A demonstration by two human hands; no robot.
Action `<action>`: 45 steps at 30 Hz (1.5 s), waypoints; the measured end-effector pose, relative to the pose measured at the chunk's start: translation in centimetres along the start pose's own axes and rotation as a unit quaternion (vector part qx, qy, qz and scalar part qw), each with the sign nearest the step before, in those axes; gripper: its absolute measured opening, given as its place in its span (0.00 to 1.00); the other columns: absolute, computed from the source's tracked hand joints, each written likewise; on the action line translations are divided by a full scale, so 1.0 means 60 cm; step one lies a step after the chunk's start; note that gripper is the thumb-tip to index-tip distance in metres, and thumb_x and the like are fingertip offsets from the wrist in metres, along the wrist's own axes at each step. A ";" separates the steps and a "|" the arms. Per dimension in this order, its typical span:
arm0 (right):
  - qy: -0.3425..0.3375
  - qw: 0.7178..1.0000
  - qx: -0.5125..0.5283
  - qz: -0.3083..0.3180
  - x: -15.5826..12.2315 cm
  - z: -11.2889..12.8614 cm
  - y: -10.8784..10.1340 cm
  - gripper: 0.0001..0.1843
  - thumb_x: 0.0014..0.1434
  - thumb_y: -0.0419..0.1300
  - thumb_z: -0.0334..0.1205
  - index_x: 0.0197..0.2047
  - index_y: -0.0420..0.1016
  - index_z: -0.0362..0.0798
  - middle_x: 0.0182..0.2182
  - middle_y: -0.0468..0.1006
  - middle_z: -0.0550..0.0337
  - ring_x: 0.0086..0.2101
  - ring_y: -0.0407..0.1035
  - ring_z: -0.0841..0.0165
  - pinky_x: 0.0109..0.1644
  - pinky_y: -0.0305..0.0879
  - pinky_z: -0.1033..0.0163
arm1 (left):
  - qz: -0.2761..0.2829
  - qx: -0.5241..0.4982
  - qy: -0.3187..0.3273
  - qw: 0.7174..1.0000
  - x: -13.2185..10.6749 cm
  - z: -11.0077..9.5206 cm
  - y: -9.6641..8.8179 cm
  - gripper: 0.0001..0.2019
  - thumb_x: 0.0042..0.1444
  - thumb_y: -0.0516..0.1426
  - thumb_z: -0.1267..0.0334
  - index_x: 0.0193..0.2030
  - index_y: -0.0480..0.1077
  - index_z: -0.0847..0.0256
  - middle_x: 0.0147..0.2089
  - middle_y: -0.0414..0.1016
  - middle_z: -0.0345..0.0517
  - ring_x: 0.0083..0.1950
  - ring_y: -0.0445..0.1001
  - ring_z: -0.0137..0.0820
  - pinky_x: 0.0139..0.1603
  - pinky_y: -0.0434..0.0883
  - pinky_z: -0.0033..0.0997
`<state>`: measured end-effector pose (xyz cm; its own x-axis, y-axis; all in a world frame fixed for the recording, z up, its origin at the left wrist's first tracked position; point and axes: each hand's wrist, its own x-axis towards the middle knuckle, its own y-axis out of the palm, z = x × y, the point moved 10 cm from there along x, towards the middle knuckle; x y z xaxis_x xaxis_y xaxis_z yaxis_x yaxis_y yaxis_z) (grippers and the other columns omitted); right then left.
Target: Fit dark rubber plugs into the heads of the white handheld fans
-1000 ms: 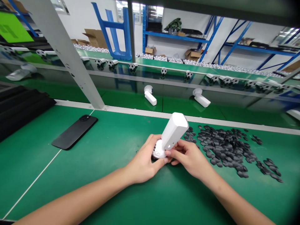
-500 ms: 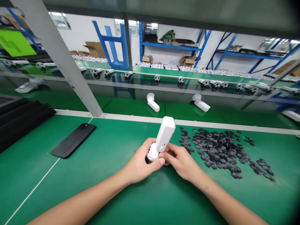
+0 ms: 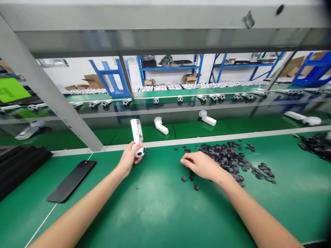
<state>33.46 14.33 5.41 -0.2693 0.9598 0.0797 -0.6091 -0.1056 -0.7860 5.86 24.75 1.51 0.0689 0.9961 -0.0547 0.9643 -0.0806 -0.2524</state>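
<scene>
My left hand (image 3: 128, 157) is wrapped round a white plastic device (image 3: 137, 131) with a long arm and a round head patterned like a football. It is held upright above the green worktop, near its back edge. My right hand (image 3: 200, 164) is over the left side of a pile of small black flat pieces (image 3: 227, 155). Its thumb and forefinger are pinched together; anything between them is too small to make out. A few loose black pieces (image 3: 196, 187) lie just below that hand.
A black phone (image 3: 72, 181) and dark stacked strips (image 3: 23, 165) lie at left. Behind the worktop, a green conveyor belt (image 3: 121, 129) carries similar white devices (image 3: 207, 118). A grey post (image 3: 59, 100) rises at left. More black pieces (image 3: 317, 144) lie at far right.
My hands have parted. The left has carried the white device left and turned it, showing its football-patterned head. My right hand has let go and moved to the black pieces. The view has shifted.
</scene>
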 end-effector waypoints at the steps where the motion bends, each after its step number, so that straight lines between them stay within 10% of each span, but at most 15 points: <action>1: -0.003 1.000 -0.009 0.012 -0.001 0.000 0.004 0.14 0.70 0.56 0.46 0.40 0.83 0.53 0.36 0.85 0.59 0.33 0.77 0.63 0.36 0.63 0.62 | -0.013 0.031 -0.008 0.999 0.027 -0.006 -0.012 0.26 0.64 0.55 0.44 0.60 0.64 0.61 0.41 0.75 0.46 0.26 0.70 0.26 0.19 0.60 0.23; 9: -0.030 0.991 -0.077 0.105 -0.016 0.021 0.044 0.16 0.58 0.71 0.53 0.33 0.76 0.51 0.33 0.83 0.63 0.33 0.75 0.66 0.31 0.54 0.65 | -0.079 0.332 -0.078 0.937 0.222 -0.098 -0.078 0.18 0.67 0.61 0.55 0.58 0.72 0.63 0.59 0.74 0.54 0.56 0.76 0.43 0.57 0.75 0.51; 13: -0.051 0.993 -0.099 0.050 -0.010 0.033 0.042 0.13 0.65 0.65 0.52 0.36 0.76 0.51 0.34 0.83 0.63 0.34 0.75 0.64 0.31 0.51 0.64 | -0.069 0.375 -0.032 0.924 0.277 -0.140 0.026 0.21 0.68 0.60 0.55 0.63 0.69 0.61 0.65 0.69 0.55 0.62 0.72 0.46 0.61 0.72 0.55; 19: -0.063 0.991 -0.109 -0.038 0.004 0.019 0.012 0.10 0.69 0.62 0.46 0.37 0.79 0.52 0.34 0.83 0.63 0.35 0.76 0.66 0.33 0.55 0.64 | -0.033 0.335 -0.074 0.939 0.287 -0.098 0.234 0.19 0.68 0.60 0.56 0.61 0.70 0.62 0.60 0.74 0.53 0.56 0.77 0.41 0.55 0.77 0.49; 25: 0.002 0.988 -0.100 -0.121 0.013 -0.032 -0.055 0.15 0.76 0.50 0.43 0.45 0.78 0.50 0.44 0.83 0.56 0.44 0.75 0.63 0.43 0.62 0.63 | -0.010 0.244 -0.046 0.969 0.268 -0.101 0.273 0.19 0.68 0.61 0.57 0.61 0.70 0.62 0.60 0.73 0.53 0.56 0.76 0.42 0.55 0.77 0.49; 32: -0.025 0.999 -0.041 0.021 -0.005 -0.023 -0.021 0.07 0.68 0.63 0.45 0.40 0.81 0.54 0.36 0.84 0.63 0.35 0.77 0.66 0.36 0.62 0.66 | 0.101 0.043 0.013 0.994 0.166 -0.113 0.231 0.20 0.68 0.60 0.59 0.63 0.67 0.61 0.55 0.75 0.51 0.46 0.79 0.36 0.45 0.80 0.41; 40: -0.017 0.987 -0.084 0.133 -0.024 0.014 0.056 0.10 0.57 0.71 0.46 0.36 0.77 0.52 0.31 0.82 0.63 0.32 0.73 0.66 0.31 0.54 0.66 | 0.208 -0.127 -0.018 0.970 -0.092 -0.035 0.154 0.20 0.64 0.55 0.44 0.48 0.69 0.61 0.36 0.77 0.46 0.26 0.76 0.32 0.25 0.75 0.30; 45: -0.003 0.985 -0.087 0.148 -0.020 0.010 0.064 0.05 0.62 0.64 0.41 0.36 0.79 0.51 0.31 0.82 0.62 0.31 0.74 0.66 0.32 0.57 0.65 | 0.218 -0.199 -0.055 0.954 -0.156 -0.001 0.130 0.32 0.68 0.47 0.36 0.42 0.73 0.67 0.27 0.78 0.51 0.20 0.75 0.33 0.21 0.72 0.29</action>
<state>31.00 12.59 2.68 -0.4207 0.8921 -0.1647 -0.3660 -0.3331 -0.8690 12.76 14.82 0.11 0.4803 0.8591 -0.1767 0.8718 -0.4454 0.2040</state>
